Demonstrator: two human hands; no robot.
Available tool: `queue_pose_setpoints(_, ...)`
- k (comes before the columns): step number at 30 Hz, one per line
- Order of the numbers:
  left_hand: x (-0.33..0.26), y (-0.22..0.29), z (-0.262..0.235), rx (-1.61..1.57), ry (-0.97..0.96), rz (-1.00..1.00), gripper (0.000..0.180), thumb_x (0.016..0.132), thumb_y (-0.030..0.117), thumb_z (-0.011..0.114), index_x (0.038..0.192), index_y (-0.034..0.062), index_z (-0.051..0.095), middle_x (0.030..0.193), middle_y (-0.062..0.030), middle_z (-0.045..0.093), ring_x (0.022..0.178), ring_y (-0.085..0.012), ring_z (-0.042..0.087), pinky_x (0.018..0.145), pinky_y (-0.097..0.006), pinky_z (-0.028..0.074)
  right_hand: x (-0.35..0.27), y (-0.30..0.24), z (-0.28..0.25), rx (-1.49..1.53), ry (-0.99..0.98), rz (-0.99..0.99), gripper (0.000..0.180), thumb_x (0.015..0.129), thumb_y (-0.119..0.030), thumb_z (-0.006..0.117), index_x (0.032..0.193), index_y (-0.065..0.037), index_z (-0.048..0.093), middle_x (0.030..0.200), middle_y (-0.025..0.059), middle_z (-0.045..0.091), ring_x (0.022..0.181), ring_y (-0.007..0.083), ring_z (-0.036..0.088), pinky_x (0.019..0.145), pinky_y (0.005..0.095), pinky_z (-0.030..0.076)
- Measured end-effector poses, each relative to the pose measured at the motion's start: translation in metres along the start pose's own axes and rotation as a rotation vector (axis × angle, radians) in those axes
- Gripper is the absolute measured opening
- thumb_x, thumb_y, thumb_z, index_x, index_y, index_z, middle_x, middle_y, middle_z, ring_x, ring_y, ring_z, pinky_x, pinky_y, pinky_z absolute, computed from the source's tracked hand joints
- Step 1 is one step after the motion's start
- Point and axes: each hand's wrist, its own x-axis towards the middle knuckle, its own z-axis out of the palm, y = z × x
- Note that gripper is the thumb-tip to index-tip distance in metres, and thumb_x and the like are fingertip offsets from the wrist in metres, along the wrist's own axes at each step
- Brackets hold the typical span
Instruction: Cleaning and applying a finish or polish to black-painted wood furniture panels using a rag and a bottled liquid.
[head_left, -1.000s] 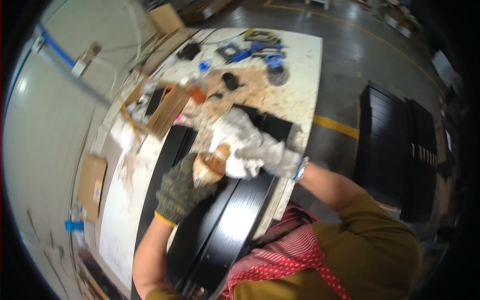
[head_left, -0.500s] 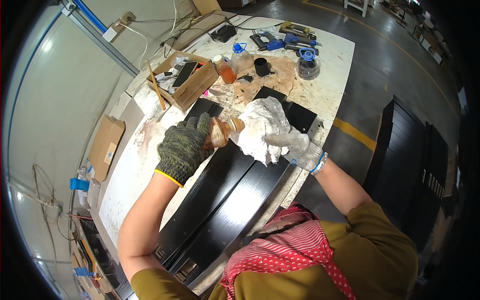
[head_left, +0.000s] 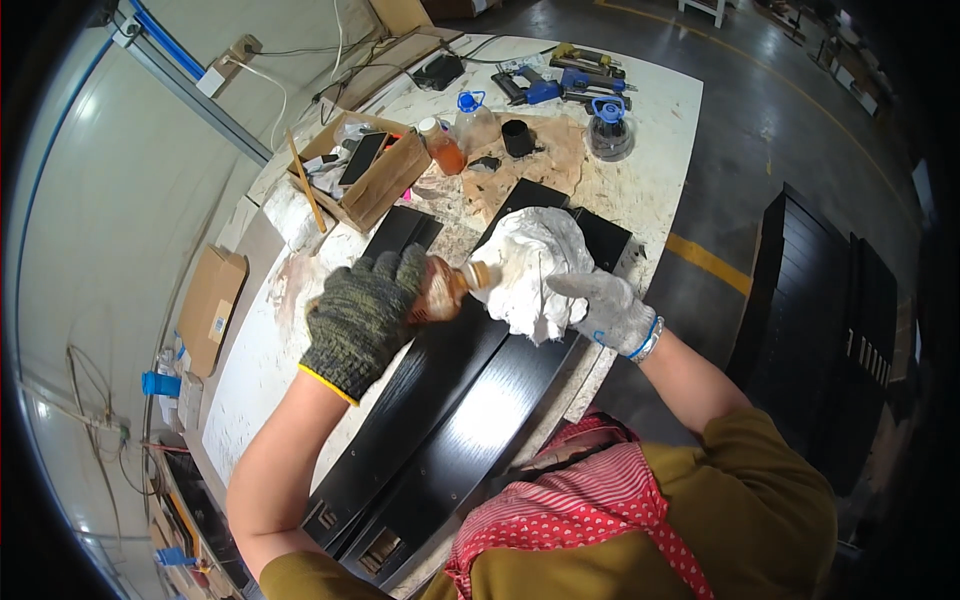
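Note:
My left hand, in a dark green knit glove, is closed round a plastic bottle with brownish contents. The bottle lies tilted on its side, its neck pointing right against a bunched white rag. My right hand, in a whitish glove, grips that rag from the right; the fingers behind the cloth are hidden. Below both hands, long black panels lie side by side across the worktable, with light glaring off the nearer one.
Beyond my hands stand a wooden box of odds and ends, a bottle of orange liquid, a black cup and a blue-capped jug. Nail guns lie at the far edge. Black slatted panels stand on the floor at right.
The bottle and both hands have come slightly lower and nearer to me. The rag has moved down with them, still against the bottle's neck.

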Motion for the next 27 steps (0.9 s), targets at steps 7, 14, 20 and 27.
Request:
queue_pose_setpoints(7, 0.025, 0.002, 0.034, -0.365, 0.074, 0.046, 0.078, 0.073, 0.039, 0.083, 0.136, 0.0066, 0.050, 0.118, -0.0161, 0.064, 0.107, -0.0328, 0.064, 0.092, -0.045, 0.051, 0.014, -0.005, -0.007, 0.307, -0.058, 0.165, 0.056, 0.102, -0.032, 0.047, 0.137, 0.012, 0.044, 0.129, 0.0287, 0.058, 0.117, 0.0456, 0.059, 0.102, 0.0576, 0.046)
queue_pose_setpoints(14, 0.119, -0.033, 0.080, -0.842, 0.216, -0.299, 0.104, 0.063, 0.051, 0.091, 0.138, -0.0005, 0.042, 0.129, -0.0218, 0.061, 0.119, -0.0314, 0.061, 0.102, -0.040, 0.049, 0.008, -0.055, -0.051, 0.272, 0.112, -0.076, 0.058, 0.095, -0.019, 0.062, 0.142, 0.007, 0.039, 0.131, 0.0231, 0.059, 0.115, 0.0322, 0.064, 0.102, 0.0469, 0.053)
queue_pose_setpoints(20, 0.216, -0.063, 0.177, -1.192, 0.550, -0.526, 0.087, 0.069, 0.029, 0.090, 0.136, 0.0010, 0.042, 0.129, -0.0189, 0.061, 0.117, -0.0299, 0.061, 0.098, -0.040, 0.050, -0.076, -0.068, -0.093, 0.158, 0.528, -0.180, 0.061, 0.095, -0.029, 0.061, 0.143, 0.003, 0.041, 0.133, 0.0169, 0.059, 0.119, 0.0295, 0.062, 0.102, 0.0431, 0.051)
queue_pose_setpoints(27, 0.239, -0.069, 0.244, -1.221, 0.545, -0.777, 0.087, 0.076, 0.033, 0.085, 0.142, 0.0012, 0.038, 0.132, -0.0173, 0.057, 0.117, -0.0263, 0.060, 0.097, -0.037, 0.051, -0.104, -0.067, -0.074, 0.183, 0.542, -0.150, 0.069, 0.096, -0.039, 0.062, 0.146, 0.003, 0.038, 0.137, 0.0174, 0.055, 0.122, 0.0297, 0.059, 0.104, 0.0439, 0.049)
